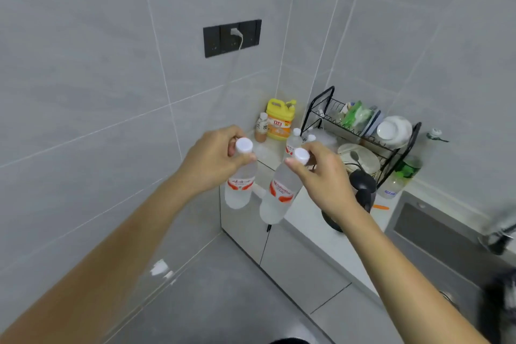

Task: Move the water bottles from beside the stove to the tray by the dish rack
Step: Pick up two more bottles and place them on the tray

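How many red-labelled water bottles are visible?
4: one in the left hand, bottle; one in the right hand, bottle; two on the counter by the rack. Others may be hidden.

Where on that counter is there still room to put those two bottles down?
Bare counter shows between the yellow detergent jug and the bottles already standing by the dish rack. Right of there it is crowded: rack, bowls, black kettle.

Beyond the hands in the counter's corner stand a yellow detergent jug [280, 120] and a small brown drink bottle [261, 128], right of them a black dish rack [363, 131] stacked with white bowls [392, 129], a green bottle [402, 176] beside it, and a black wall socket [232, 38] above.
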The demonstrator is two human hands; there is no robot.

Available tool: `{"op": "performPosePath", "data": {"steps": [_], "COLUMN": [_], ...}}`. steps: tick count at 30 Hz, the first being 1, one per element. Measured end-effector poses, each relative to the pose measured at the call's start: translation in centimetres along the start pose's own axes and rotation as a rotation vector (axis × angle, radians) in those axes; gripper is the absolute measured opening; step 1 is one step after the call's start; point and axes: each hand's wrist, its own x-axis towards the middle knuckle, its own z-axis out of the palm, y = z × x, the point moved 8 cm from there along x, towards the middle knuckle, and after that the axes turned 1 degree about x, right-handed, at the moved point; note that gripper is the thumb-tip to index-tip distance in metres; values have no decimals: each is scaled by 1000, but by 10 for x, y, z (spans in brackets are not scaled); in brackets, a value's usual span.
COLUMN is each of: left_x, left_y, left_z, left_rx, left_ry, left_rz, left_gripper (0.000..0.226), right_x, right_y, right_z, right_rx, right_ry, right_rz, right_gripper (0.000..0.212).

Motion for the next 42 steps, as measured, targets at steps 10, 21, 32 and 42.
{"op": "performPosePath", "data": {"steps": [10,21,32,42], "left_x": [182,338,424,464], "left_y": [-71,-134,-235,-252], "left_z": [39,122,249,294], "left_rx": [-22,120,164,135], "left_ry": [-60,-165,-531,-562], "left_rz": [-69,-75,-45,25], "left_gripper": [32,26,22,20], "right_x": [170,309,363,381], "right_y": [81,170,262,311], "right_z": [48,108,201,228], "right_rx": [-53,-102,-400,-635], "right_ry": [1,-69,-203,-260], "right_rz": [13,92,331,418], "right_gripper": [25,44,43,45]}}
